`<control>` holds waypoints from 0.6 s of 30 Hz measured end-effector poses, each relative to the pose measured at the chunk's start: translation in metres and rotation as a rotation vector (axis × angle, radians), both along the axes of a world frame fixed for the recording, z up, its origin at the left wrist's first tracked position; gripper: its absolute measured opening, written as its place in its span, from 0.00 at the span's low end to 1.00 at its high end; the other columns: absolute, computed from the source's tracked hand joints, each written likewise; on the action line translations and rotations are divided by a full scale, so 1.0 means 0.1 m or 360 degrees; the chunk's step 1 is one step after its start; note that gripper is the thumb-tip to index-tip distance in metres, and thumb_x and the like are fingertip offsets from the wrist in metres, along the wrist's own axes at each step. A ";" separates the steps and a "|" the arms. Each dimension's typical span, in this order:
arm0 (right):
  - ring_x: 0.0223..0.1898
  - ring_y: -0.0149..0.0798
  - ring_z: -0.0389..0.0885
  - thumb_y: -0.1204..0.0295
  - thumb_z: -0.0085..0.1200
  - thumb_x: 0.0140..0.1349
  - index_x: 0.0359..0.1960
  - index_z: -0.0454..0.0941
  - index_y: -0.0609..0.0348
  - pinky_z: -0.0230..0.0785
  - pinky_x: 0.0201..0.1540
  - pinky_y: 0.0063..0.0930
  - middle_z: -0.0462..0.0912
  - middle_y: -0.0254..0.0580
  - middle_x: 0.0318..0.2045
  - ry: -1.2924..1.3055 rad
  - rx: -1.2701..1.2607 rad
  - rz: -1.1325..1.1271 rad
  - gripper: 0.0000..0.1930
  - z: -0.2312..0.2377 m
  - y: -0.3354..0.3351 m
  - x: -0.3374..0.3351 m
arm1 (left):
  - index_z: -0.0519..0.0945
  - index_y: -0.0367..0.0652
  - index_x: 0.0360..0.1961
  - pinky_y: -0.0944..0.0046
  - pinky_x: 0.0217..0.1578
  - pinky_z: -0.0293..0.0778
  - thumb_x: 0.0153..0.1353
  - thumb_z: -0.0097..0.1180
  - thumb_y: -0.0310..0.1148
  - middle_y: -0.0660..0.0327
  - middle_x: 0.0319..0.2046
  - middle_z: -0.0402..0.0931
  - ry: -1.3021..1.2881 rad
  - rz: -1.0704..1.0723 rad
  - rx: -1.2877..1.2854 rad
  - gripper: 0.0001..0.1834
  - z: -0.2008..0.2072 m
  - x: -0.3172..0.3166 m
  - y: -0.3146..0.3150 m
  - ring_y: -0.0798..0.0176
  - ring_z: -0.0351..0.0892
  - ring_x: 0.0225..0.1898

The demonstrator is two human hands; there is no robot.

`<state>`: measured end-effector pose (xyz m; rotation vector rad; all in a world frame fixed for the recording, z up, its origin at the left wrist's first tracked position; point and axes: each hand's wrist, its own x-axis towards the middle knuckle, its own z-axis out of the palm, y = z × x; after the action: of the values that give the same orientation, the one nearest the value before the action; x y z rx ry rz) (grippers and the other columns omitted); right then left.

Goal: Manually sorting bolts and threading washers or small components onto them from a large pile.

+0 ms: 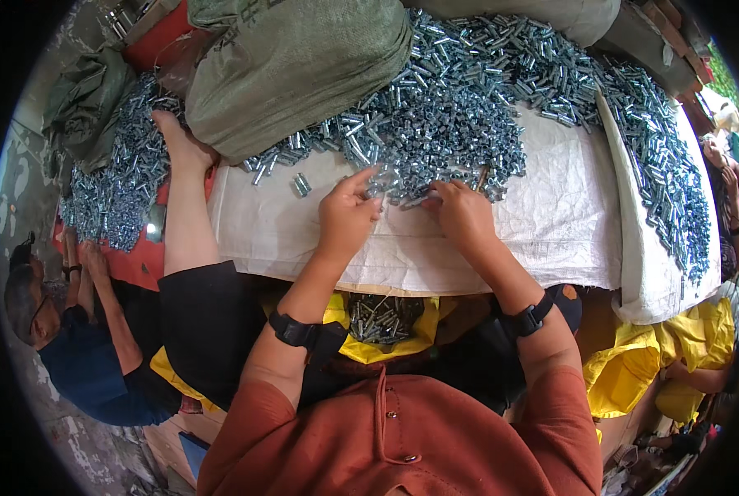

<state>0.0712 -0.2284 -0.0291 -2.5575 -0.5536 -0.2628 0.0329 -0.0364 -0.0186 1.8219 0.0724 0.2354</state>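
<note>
A large heap of small, shiny bluish-silver metal parts [460,107], short sleeves and nut-like pieces, covers the back of a white woven sheet [559,182]. At the heap's front edge my left hand [349,213] has its thumb and index finger around a few blurred metal sleeves [375,190]. My right hand [466,217] is just to its right, fingers curled and pinched at the heap's edge. A slim silvery piece shows at its fingertips; its exact kind is unclear. Apart from the heap, a couple of loose sleeves [302,184] lie left of my left hand.
A full grey-green sack [299,74] rests on the heap's left side. Below the table edge, a yellow bag [425,335] holds dark metal parts. More yellow bags [626,372] hang at right. Another person [96,355] works at far left; a bare leg [189,198] rests nearby.
</note>
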 end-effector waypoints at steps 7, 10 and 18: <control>0.27 0.46 0.79 0.63 0.58 0.49 0.38 0.78 0.51 0.71 0.28 0.36 0.79 0.41 0.29 -0.0015 -0.0007 0.0037 0.15 0.08 0.04 0.00 | 0.74 0.33 0.38 0.75 0.19 0.69 0.54 0.54 0.23 0.60 0.23 0.74 0.0398 0.0021 -0.0841 0.10 0.00 -0.11 -0.08 0.69 0.74 0.20; 0.28 0.46 0.79 0.63 0.58 0.48 0.39 0.77 0.50 0.71 0.29 0.36 0.80 0.40 0.31 0.0109 -0.0060 0.0101 0.15 0.06 0.02 0.03 | 0.74 0.35 0.33 0.75 0.17 0.68 0.54 0.55 0.24 0.61 0.22 0.73 0.0430 -0.0011 -0.0911 0.06 0.00 -0.14 -0.08 0.70 0.73 0.18; 0.24 0.46 0.78 0.64 0.57 0.48 0.31 0.76 0.51 0.70 0.25 0.37 0.78 0.39 0.25 -0.0060 0.0071 0.0117 0.10 -0.05 0.00 0.06 | 0.75 0.38 0.30 0.74 0.15 0.65 0.53 0.56 0.27 0.63 0.21 0.72 0.0501 0.0014 -0.1062 0.05 0.04 -0.20 -0.11 0.72 0.70 0.15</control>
<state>0.0769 -0.2284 -0.0341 -2.4880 -0.6469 -0.2948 0.0127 -0.0473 -0.0142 1.1780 0.3393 -0.0723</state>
